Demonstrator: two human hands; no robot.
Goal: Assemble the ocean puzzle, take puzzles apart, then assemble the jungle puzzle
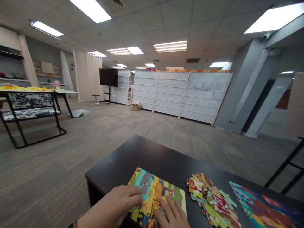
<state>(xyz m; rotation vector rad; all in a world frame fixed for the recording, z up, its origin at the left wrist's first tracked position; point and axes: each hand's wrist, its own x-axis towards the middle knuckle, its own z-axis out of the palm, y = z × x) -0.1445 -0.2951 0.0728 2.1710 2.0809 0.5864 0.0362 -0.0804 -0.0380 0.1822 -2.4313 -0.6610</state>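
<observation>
A colourful cartoon jigsaw puzzle point(156, 190) lies assembled or partly assembled on a board on the black table point(133, 161), tilted in view. My left hand point(114, 202) rests flat on its left side, with a dark watch strap point(73, 225) at the wrist. My right hand point(172, 212) touches its lower edge with fingers apart. Neither hand shows a lifted piece. To the right lies a heap of loose puzzle pieces point(211, 199), and beyond it a bright printed picture sheet point(263, 205) runs off the frame.
Patterned carpet surrounds the table. Black metal bars point(287, 164) stand at the right edge. Farther off are a long table with a patterned bench point(28, 107), white shelving units point(180, 93), a wall screen on a stand point(108, 77) and a cardboard box point(136, 106).
</observation>
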